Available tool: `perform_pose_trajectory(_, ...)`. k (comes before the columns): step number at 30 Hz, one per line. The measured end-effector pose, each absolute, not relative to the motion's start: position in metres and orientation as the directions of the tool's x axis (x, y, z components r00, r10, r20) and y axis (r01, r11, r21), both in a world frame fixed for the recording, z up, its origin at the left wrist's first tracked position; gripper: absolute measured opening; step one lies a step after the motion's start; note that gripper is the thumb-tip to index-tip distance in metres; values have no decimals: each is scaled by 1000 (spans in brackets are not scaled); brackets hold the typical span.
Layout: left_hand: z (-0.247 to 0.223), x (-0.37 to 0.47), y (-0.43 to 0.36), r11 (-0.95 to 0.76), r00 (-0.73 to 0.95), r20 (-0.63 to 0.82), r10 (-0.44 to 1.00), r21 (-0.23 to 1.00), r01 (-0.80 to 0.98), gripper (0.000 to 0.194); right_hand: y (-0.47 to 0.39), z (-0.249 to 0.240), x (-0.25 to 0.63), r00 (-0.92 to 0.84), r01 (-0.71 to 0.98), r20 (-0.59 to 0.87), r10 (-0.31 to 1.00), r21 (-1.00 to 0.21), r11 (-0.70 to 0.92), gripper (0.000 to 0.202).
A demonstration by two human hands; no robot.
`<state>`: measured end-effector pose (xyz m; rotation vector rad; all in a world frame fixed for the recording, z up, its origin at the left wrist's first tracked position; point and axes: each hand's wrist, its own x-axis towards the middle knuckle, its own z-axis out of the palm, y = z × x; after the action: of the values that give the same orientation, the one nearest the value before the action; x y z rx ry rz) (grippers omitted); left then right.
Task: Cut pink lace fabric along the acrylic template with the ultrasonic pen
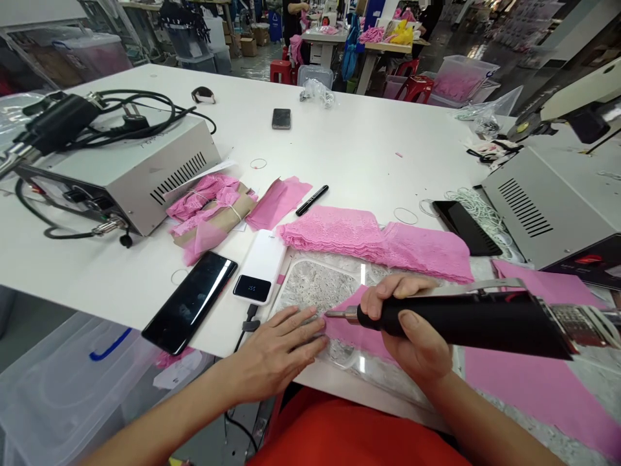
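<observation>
Pink cloth (356, 333) lies on a grey patterned board (310, 285) at the near edge of the white worktop (349, 155), in front of the person. The right hand (420, 343) has its grip closed around a black hand tool (475, 323), whose metal tip points left at the cloth's left corner; whether the tip presses on it I cannot tell. The left hand (279, 353) lies palm down with its grip open, holding nothing, the fingertips at that same corner, just beside the tip.

Just beyond the board's middle, a stack of pink lace (334, 233) stretches across, and a larger pink sheet (533, 388) spreads to the right, partly under the tool. Left of the board are a white power bank (262, 259) with a lit display and a cable plugged in, then a large black phone (189, 304). Farther back lie a black pen (312, 200) and a pink bundle (213, 207) wrapped with brown card.

A grey metal box (145, 162) with black cables on top stands at the left, another grey box (538, 200) at the right, with a dark phone (466, 226) and white cords (478, 204) beside it. A clear plastic bin (63, 382) sits below the worktop at lower left.
</observation>
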<state>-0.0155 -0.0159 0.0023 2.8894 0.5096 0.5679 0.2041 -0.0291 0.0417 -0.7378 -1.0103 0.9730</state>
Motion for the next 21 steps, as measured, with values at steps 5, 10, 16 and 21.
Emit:
perform_pose_trajectory(5, 6, -15, -14, -935, 872, 345, 348, 199, 294, 36, -22, 55, 231, 392, -254, 356, 848, -844, 472, 11)
perform_pose_trajectory(10, 0, -11, -4, -953, 869, 393, 301, 154, 261, 39, -23, 58, 278, 590, -111, 377, 714, -838, 534, 8)
perform_pose_trajectory(16, -6, -4, 5, -968, 897, 363, 252, 84, 238, 38, -29, 43, 288, 608, -148, 347, 714, -834, 531, 9)
perform_pose_trajectory(21, -4, -4, 5, -968, 909, 333, 249, 48, 247, 40, -26, 41, 281, 564, -191, 334, 755, -837, 513, 11)
